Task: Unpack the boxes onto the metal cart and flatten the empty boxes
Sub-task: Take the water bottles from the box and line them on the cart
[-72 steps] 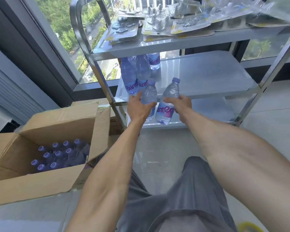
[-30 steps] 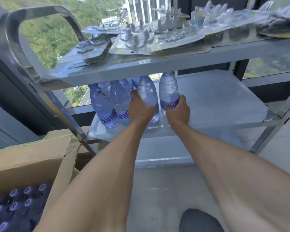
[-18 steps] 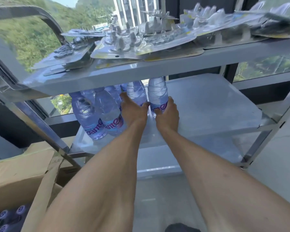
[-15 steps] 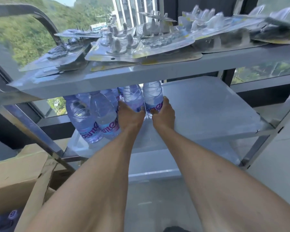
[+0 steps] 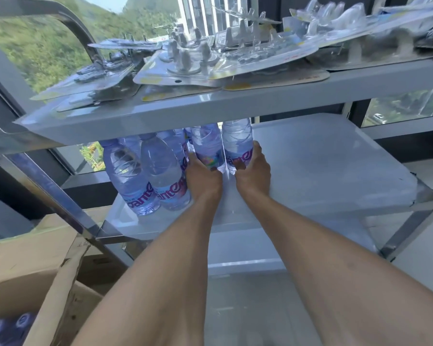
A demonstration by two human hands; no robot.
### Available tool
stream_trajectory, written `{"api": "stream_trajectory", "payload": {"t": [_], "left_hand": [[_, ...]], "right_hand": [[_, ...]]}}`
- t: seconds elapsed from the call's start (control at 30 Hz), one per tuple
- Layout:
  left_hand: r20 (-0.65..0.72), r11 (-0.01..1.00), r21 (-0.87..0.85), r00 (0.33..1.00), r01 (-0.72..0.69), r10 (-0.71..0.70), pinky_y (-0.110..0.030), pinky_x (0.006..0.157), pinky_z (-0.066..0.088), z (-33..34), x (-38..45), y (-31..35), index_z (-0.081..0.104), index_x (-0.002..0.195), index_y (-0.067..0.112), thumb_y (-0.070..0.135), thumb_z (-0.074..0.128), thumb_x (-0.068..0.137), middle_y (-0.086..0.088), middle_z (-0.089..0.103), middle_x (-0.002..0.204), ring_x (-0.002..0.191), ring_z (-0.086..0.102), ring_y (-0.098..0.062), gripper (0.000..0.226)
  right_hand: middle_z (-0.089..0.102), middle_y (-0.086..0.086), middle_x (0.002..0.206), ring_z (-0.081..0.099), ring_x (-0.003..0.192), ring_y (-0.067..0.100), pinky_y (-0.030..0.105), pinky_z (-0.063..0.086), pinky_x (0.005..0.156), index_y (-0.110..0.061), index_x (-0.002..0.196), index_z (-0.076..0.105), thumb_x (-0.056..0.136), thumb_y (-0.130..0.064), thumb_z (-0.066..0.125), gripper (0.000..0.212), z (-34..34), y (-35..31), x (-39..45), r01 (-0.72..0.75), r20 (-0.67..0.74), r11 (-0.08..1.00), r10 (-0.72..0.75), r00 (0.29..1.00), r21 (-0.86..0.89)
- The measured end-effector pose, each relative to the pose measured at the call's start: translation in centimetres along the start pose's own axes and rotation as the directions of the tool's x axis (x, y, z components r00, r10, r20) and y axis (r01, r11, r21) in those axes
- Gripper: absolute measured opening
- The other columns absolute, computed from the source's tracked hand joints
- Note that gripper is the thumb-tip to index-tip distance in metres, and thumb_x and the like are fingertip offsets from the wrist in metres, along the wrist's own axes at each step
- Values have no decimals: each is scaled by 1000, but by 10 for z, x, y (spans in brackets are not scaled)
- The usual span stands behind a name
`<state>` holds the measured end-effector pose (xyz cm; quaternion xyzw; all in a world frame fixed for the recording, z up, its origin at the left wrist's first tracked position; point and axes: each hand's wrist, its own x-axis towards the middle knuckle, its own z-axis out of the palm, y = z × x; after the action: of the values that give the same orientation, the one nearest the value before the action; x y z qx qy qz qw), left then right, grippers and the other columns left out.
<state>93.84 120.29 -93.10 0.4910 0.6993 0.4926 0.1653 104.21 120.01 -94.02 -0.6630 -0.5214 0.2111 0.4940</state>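
Left hand: we find the left hand [image 5: 203,179] on the middle shelf [image 5: 323,166] of the metal cart [image 5: 210,106], its fingers wrapped around the lower body of one water bottle [image 5: 206,148].
Right hand: the right hand [image 5: 254,171] clasps a second bottle [image 5: 236,143] just beside the first, at its 3 o'clock; the thumb lies across the label.
Bottle attitude: both stand upright, long axis vertical, caps hidden behind the top shelf's edge. We cannot tell whether the bases are fully seated.
Key relation: each bottle sits at 12 o'clock from its own hand, so we judge that letting go calls for a straight pull back toward 6 o'clock, each hand being nearest its own bottle.
Neighbours: the standing group of bottles [image 5: 148,176] is at 9 o'clock of the left hand, touching or nearly touching it; we judge a careless withdrawal could knock them.
Shelf room: bare shelf lies open at 3 o'clock of the right hand.
Box: the open cardboard box [image 5: 35,258] sits at 7 o'clock, with purple caps [image 5: 8,325] visible inside; we judge unpacking unfinished and flattening not yet due.
Top shelf: blister packs [image 5: 210,61] lie in overlapping layers.
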Motion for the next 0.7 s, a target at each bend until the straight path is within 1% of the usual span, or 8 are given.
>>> {"api": "stream_trajectory", "payload": {"t": [0.1, 0.17, 0.23, 0.3, 0.37, 0.4, 0.53, 0.7], "left_hand": [[-4, 994, 112, 1000, -12, 13, -37, 90, 51, 4, 4, 5, 52, 119, 5, 18, 75, 77, -13, 63, 120, 111, 61, -31, 50], [-17, 990, 139, 1000, 23, -21, -37, 89, 51, 6, 3, 10, 50, 120, 5, 22, 77, 75, -13, 61, 121, 111, 60, -32, 55], [-9, 997, 32, 997, 77, -77, -39, 89, 52, 8, 0, 12, 46, 122, 6, 15, 72, 71, -12, 63, 117, 108, 62, -31, 58], [28, 990, -64, 992, 123, -121, -34, 89, 51, 7, 0, 7, 42, 127, 9, 6, 67, 73, -9, 65, 117, 108, 62, -29, 60], [31, 993, -69, 995, 100, -98, -27, 87, 46, 6, 3, 1, 41, 132, 10, 5, 69, 77, -9, 65, 120, 111, 62, -27, 62], [21, 996, -48, 997, 77, -76, -27, 86, 45, 5, 4, 0, 41, 133, 9, 8, 72, 78, -9, 65, 121, 112, 62, -27, 63], [-42, 997, 56, 998, 45, -43, -34, 85, 49, 11, 9, -1, 44, 125, 8, 19, 82, 73, -14, 66, 119, 109, 64, -32, 65], [-86, 990, 113, 994, 79, -70, -41, 92, 51, 20, 9, 1, 41, 133, 6, 26, 81, 76, -16, 62, 127, 115, 61, -34, 73]], "right_hand": [[56, 10, 133, 53, 120, 31, 37, 44, 91, -17, 146, 37, 92, -27, 64, 61, 0, 4, 3, 36, -6, 999, -36, 999, 7], [56, 10, 133, 53, 120, 30, 35, 42, 91, -16, 147, 36, 91, -27, 65, 63, -1, 6, 4, 61, -3, 998, -61, 998, -3], [56, 10, 135, 53, 121, 29, 34, 41, 93, -16, 148, 36, 92, -26, 65, 64, -3, 7, 5, 68, -4, 998, -68, 998, -1], [56, 10, 135, 54, 121, 29, 33, 41, 94, -15, 148, 35, 92, -24, 64, 64, -2, 8, 6, 74, -8, 997, -74, 997, 4], [58, 10, 134, 55, 119, 30, 34, 42, 93, -15, 147, 36, 92, -22, 64, 63, 1, 8, 8, 79, -23, 997, -79, 997, 5], [60, 10, 132, 56, 118, 31, 34, 43, 93, -15, 147, 37, 91, -22, 65, 63, 3, 8, 9, 77, -30, 997, -76, 997, 6], [62, 11, 127, 59, 113, 32, 35, 46, 89, -14, 144, 39, 89, -21, 65, 61, 7, 6, 10, 64, -32, 998, -64, 997, 4], [60, 14, 128, 58, 113, 35, 39, 47, 87, -13, 145, 34, 90, -20, 62, 63, 11, 8, 16, 85, 10, 995, -85, 996, -55]]}}
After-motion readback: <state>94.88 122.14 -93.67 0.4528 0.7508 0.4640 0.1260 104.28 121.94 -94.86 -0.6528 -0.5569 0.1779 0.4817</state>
